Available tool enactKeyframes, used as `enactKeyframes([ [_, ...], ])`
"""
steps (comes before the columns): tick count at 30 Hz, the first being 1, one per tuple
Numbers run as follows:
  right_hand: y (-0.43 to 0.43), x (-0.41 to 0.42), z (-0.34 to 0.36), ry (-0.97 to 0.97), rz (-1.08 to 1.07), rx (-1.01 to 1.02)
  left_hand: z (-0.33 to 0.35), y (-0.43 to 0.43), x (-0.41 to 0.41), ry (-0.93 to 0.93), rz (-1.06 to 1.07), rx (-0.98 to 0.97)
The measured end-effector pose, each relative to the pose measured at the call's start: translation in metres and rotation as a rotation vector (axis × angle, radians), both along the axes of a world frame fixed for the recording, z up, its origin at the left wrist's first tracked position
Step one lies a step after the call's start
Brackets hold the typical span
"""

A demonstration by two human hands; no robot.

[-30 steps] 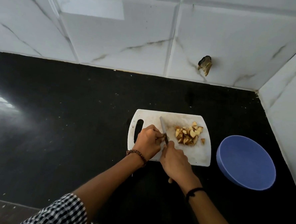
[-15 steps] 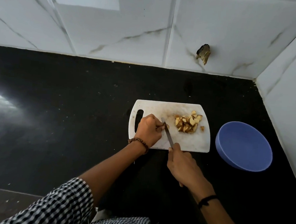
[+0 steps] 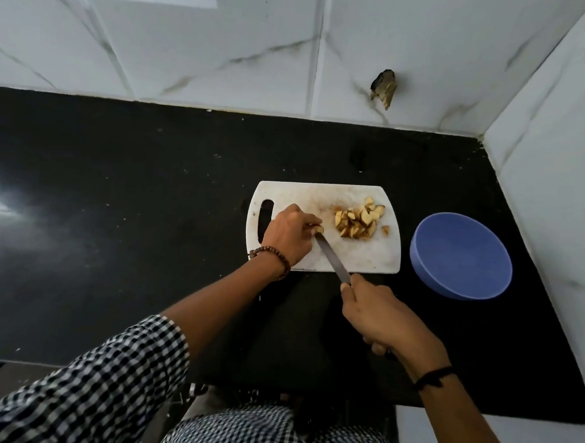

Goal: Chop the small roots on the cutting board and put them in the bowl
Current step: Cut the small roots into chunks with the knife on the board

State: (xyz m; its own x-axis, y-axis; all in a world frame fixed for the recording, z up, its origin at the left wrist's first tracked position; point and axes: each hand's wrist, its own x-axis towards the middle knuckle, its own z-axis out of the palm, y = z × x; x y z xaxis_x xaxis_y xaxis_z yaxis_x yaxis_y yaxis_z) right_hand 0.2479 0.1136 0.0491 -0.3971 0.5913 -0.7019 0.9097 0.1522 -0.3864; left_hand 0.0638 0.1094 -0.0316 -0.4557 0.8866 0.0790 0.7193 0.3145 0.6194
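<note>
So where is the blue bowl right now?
In the head view the blue bowl sits on the black counter, just right of the cutting board, near the side wall.

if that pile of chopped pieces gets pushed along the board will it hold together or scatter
Likely scatter somewhat: the pile is loose small wedges, and one piece already lies apart. They look light and stiff, with flat cut faces, so they should slide rather than roll on the cutting board.

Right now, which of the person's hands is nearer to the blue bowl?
Right. The right hand, gripping the knife, is just left of the blue bowl; the left hand pins a root farther left, across the cutting board.
</note>
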Motion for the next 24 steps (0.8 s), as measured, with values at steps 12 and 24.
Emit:
enactKeyframes([
  [12,0.012,-0.002,-0.003,0.215,-0.162,0.054,0.01,0.01,-0.005,0.101,-0.138,-0.025],
  [24,0.014,-0.026,-0.034,0.339,-0.304,0.03,0.0,-0.006,-0.015,0.18,-0.225,0.117],
])
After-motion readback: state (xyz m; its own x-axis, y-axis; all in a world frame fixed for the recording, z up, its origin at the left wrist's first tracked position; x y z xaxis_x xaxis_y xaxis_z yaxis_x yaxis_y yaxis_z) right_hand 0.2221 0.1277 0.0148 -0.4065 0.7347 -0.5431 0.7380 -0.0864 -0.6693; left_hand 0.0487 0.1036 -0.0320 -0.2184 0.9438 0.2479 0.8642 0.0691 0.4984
